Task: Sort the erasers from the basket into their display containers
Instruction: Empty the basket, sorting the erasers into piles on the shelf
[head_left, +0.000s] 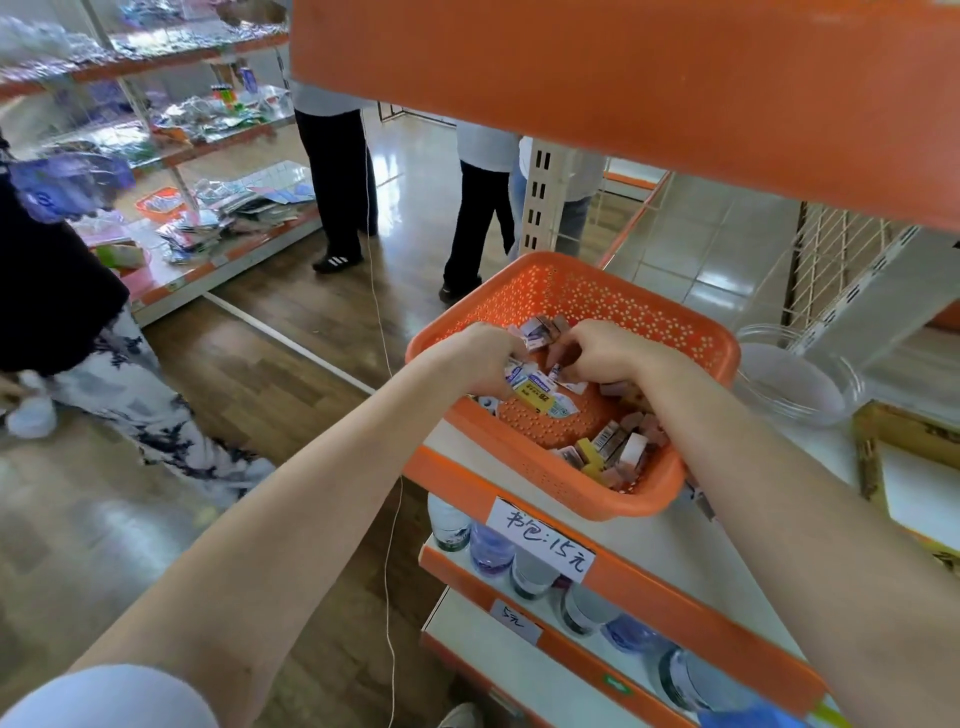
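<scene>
Left hand (483, 358): arm stretched forward over the near-left rim, knuckles up, fingers curled down round a clutch of erasers (519, 373) in white-and-blue sleeves.

Right hand (597, 353): arm reaching in from the right over the near wall, wrist bent inward, fingertips drawn together and pinching a small eraser (556, 371). The two hands sit close together, nearly touching, above the far-left part of the basket floor.

Basket (571, 275): orange, perforated, standing on the white shelf (691, 551) with one corner at the shelf's front edge.

Yellow eraser (535, 397): flat on the basket floor just below the left hand, label up, long axis running from upper left to lower right.

Heap of erasers (621, 447): piled in the near-right corner, lying at mixed angles, several tilted on end.

Clear tub (795, 382): on the shelf just to the right of the basket, mouth up.

Cardboard box (878, 441): beside the tub, nearer the front.

Price label (540, 540): handwritten, on the shelf's orange front strip.
</scene>
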